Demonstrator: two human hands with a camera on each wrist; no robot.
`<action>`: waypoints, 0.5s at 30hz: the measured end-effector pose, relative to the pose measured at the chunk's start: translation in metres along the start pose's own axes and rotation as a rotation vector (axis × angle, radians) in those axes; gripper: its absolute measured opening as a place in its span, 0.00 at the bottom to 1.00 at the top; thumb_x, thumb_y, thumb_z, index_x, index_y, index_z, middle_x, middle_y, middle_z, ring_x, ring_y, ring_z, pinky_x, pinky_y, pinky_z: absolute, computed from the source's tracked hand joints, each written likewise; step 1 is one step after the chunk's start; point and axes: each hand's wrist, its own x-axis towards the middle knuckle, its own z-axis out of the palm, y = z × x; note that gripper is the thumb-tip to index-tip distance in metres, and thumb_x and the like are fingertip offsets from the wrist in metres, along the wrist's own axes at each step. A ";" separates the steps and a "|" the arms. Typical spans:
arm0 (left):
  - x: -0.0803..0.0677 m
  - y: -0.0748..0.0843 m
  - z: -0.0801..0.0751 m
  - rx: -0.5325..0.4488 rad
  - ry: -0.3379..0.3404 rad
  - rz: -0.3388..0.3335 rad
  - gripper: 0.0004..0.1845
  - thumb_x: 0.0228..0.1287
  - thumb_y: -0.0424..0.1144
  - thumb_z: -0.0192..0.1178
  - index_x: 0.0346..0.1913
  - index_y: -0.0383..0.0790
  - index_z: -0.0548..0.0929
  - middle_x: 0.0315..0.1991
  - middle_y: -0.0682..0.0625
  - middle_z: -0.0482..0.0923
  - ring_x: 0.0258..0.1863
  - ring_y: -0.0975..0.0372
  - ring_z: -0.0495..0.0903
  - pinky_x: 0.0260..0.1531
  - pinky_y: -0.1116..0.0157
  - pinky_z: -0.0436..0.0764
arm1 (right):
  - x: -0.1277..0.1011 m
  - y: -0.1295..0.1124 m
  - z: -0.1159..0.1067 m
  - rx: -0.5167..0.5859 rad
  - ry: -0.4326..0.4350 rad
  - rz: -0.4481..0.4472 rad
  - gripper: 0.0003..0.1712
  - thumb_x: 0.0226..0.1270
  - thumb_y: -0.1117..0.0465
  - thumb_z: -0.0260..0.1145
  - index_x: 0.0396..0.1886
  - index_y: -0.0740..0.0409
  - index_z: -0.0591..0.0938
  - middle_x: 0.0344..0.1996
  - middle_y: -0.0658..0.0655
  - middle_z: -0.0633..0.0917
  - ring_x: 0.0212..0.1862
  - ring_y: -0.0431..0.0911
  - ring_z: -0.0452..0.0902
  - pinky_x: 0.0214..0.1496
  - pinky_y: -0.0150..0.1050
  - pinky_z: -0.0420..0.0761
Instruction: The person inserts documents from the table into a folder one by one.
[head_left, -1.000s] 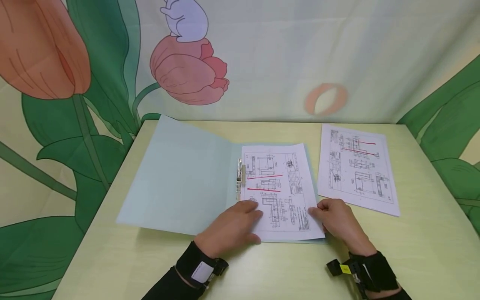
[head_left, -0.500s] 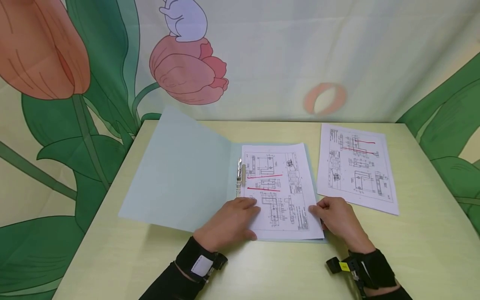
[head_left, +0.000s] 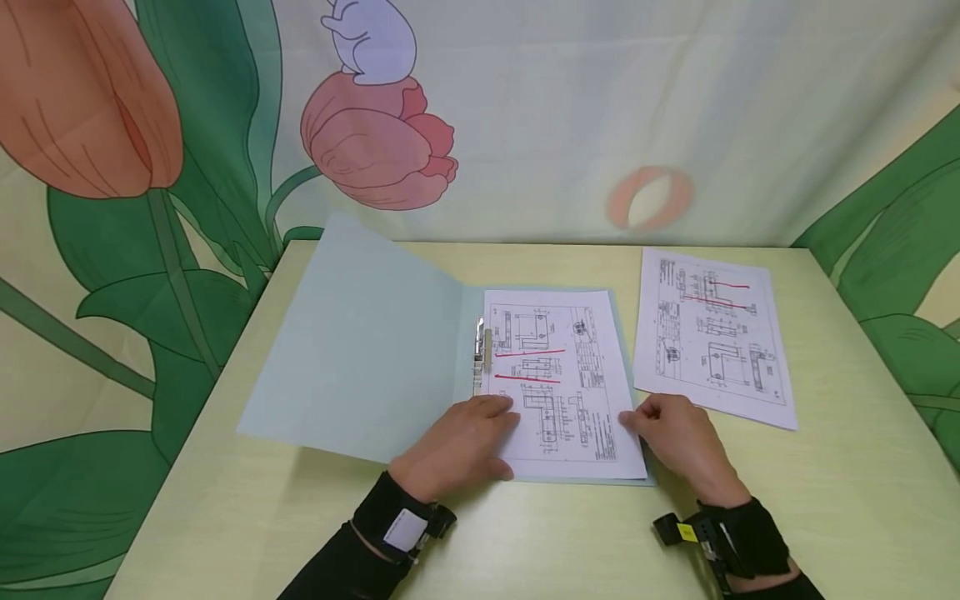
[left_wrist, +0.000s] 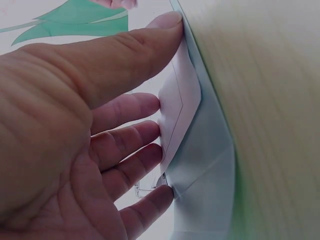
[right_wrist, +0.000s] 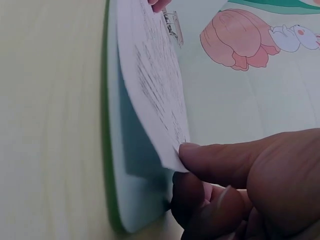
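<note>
Printed drawing sheet [head_left: 558,383] with 2 red lines, flat in open pale-blue folder [head_left: 360,350]

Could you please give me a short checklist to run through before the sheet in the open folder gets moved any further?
1. Folder lies open on the table: ok.
2. Left hand rests on the sheet near the metal clip, fingers fairly straight: ok.
3. Right hand pinches the sheet's near right edge, lifting it slightly off the folder: ok.
4. Sheet seated under the clip: cannot tell.
5. Second sheet lies apart, right of the folder: ok.
</note>
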 end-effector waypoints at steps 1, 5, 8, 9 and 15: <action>0.000 0.000 0.000 -0.001 0.000 0.001 0.30 0.57 0.50 0.80 0.60 0.40 0.84 0.69 0.44 0.79 0.70 0.51 0.76 0.71 0.56 0.75 | 0.000 0.000 0.000 -0.004 -0.002 0.000 0.15 0.74 0.55 0.69 0.32 0.62 0.86 0.28 0.56 0.84 0.30 0.50 0.75 0.31 0.40 0.69; -0.001 0.000 0.000 0.003 0.003 0.006 0.30 0.57 0.49 0.80 0.59 0.40 0.84 0.68 0.43 0.79 0.70 0.51 0.76 0.71 0.56 0.75 | 0.001 0.001 0.002 -0.014 -0.003 -0.001 0.15 0.74 0.55 0.69 0.31 0.62 0.85 0.28 0.56 0.85 0.29 0.50 0.75 0.30 0.40 0.68; -0.001 0.000 -0.001 0.004 0.003 0.008 0.30 0.57 0.49 0.80 0.59 0.40 0.84 0.68 0.43 0.79 0.70 0.51 0.77 0.71 0.57 0.75 | 0.001 0.001 0.003 -0.016 -0.003 0.003 0.15 0.74 0.55 0.69 0.31 0.61 0.85 0.28 0.56 0.85 0.29 0.50 0.74 0.30 0.40 0.68; -0.001 0.000 -0.002 0.003 0.003 0.008 0.30 0.57 0.49 0.81 0.59 0.40 0.84 0.68 0.43 0.79 0.70 0.51 0.77 0.71 0.57 0.75 | 0.001 0.001 0.003 -0.015 -0.005 0.004 0.15 0.74 0.55 0.69 0.31 0.61 0.85 0.28 0.56 0.85 0.29 0.49 0.74 0.30 0.40 0.67; -0.001 0.001 -0.003 0.012 0.004 0.013 0.30 0.57 0.49 0.81 0.59 0.39 0.84 0.67 0.44 0.79 0.69 0.51 0.77 0.71 0.57 0.75 | 0.000 0.001 -0.001 -0.022 0.002 0.000 0.15 0.74 0.54 0.69 0.31 0.61 0.85 0.27 0.55 0.84 0.29 0.49 0.74 0.30 0.40 0.67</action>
